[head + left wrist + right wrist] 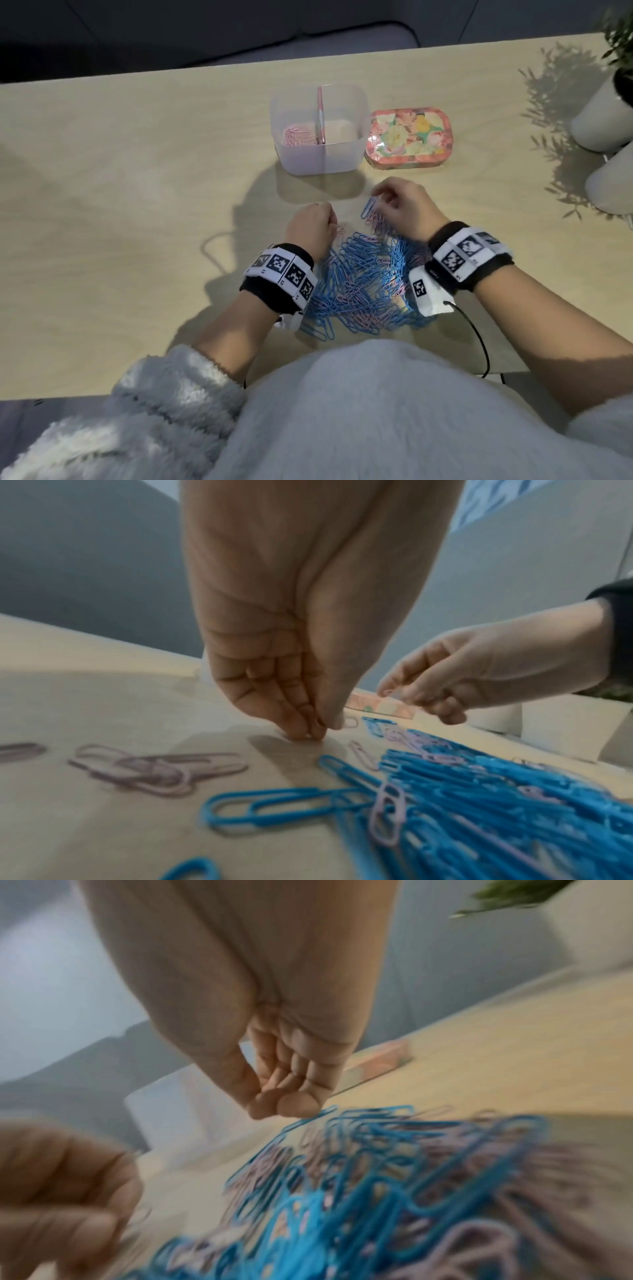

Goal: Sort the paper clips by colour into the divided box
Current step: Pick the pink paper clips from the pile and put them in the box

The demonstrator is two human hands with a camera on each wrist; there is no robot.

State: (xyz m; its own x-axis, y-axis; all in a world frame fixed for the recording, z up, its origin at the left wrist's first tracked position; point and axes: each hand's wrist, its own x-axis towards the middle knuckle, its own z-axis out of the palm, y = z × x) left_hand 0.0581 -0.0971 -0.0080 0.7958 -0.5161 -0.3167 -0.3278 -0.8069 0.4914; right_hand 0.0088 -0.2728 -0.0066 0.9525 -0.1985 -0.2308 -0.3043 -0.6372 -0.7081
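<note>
A heap of blue and pink paper clips (363, 284) lies on the wooden table between my wrists. The clear divided box (356, 102) stands beyond it, with pink clips (299, 137) in its left compartment and nothing visible in the right one. My left hand (322, 731) has thumb and fingertips bunched down on the table at the heap's far left edge, pinching at a pink clip (350, 721). My right hand (378, 200) hovers over the far end of the heap, above some blue clips (368, 209). The right hand (394, 692) pinches what looks like a small pink clip.
A floral tin (407, 137) sits right of the box. White plant pots (603, 120) stand at the table's right edge. A few loose pink clips (154, 769) lie left of the heap. A black cable (479, 342) runs off the near edge.
</note>
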